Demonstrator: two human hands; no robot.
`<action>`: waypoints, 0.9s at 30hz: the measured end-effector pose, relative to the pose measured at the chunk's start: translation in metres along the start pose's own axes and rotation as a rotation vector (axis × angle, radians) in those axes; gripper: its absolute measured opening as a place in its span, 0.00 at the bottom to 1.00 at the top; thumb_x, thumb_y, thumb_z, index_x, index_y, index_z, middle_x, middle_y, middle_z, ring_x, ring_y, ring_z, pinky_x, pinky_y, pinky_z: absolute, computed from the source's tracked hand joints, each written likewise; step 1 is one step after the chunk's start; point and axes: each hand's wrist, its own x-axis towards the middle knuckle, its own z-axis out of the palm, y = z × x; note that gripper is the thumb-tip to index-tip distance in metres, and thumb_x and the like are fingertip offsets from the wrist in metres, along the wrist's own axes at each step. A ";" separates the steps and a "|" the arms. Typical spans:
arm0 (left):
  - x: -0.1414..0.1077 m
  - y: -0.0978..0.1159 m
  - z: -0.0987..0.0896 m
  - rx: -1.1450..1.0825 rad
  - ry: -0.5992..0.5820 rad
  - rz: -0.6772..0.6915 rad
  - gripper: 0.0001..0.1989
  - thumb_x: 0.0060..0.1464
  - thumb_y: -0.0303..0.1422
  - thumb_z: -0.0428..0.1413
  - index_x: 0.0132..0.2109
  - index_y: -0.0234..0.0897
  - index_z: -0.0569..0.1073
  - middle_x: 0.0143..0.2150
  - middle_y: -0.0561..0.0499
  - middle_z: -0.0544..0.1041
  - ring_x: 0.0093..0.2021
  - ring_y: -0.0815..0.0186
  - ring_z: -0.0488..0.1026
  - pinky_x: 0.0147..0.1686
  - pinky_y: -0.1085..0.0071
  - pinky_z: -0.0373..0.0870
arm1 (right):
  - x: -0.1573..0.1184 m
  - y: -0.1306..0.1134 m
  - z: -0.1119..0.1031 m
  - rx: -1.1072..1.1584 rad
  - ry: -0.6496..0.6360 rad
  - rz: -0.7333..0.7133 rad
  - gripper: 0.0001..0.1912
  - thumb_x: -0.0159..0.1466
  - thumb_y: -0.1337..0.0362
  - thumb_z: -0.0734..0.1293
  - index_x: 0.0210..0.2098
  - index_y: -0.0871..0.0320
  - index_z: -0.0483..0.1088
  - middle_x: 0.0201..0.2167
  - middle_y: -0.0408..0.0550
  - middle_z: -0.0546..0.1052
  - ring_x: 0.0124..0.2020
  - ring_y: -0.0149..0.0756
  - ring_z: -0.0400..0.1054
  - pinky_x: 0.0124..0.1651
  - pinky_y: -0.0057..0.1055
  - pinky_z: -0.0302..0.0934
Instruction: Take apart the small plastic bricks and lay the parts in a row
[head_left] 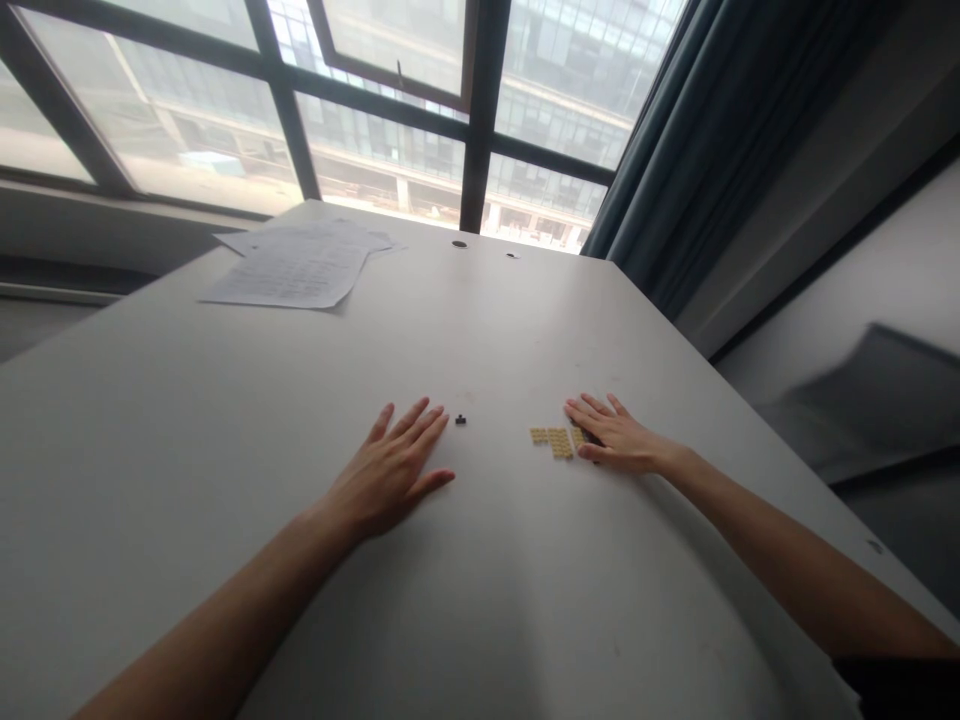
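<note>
My left hand (397, 465) lies flat on the white table, fingers spread, with nothing in it. Just beyond its fingertips sits a small black piece (460, 420), not touched by the hand. My right hand (611, 435) rests palm down over the right end of a group of small yellow pieces (560, 443), its fingers apart. Dark pieces show partly beneath that hand; the rest of them is hidden. A smaller yellow cluster (538, 435) lies at the left of the group.
Printed papers (292, 270) lie at the table's far left. Two round fittings, one dark (459, 244), are set near the far edge of the table (465, 340). Behind stand windows and a blue curtain (705, 130). A blurred dark shape is at the right.
</note>
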 end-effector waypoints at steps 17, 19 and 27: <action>0.000 0.003 0.001 0.000 0.015 -0.011 0.35 0.61 0.52 0.39 0.66 0.34 0.54 0.67 0.42 0.57 0.69 0.54 0.45 0.65 0.49 0.36 | 0.048 -0.102 -0.026 0.015 0.203 -0.095 0.35 0.66 0.43 0.52 0.65 0.56 0.52 0.66 0.52 0.55 0.68 0.46 0.42 0.66 0.53 0.36; 0.000 0.003 0.002 0.004 0.030 -0.010 0.35 0.61 0.52 0.40 0.66 0.34 0.54 0.66 0.41 0.58 0.68 0.54 0.46 0.65 0.49 0.37 | 0.063 -0.126 -0.021 0.019 0.207 -0.136 0.34 0.66 0.42 0.52 0.64 0.56 0.55 0.66 0.52 0.55 0.68 0.48 0.41 0.66 0.54 0.36; 0.000 0.002 0.003 0.005 0.020 -0.003 0.34 0.61 0.52 0.40 0.65 0.33 0.55 0.66 0.42 0.57 0.69 0.55 0.46 0.65 0.50 0.37 | 0.089 -0.125 -0.016 0.026 0.192 -0.107 0.30 0.66 0.43 0.53 0.59 0.55 0.61 0.65 0.52 0.57 0.67 0.52 0.41 0.65 0.59 0.35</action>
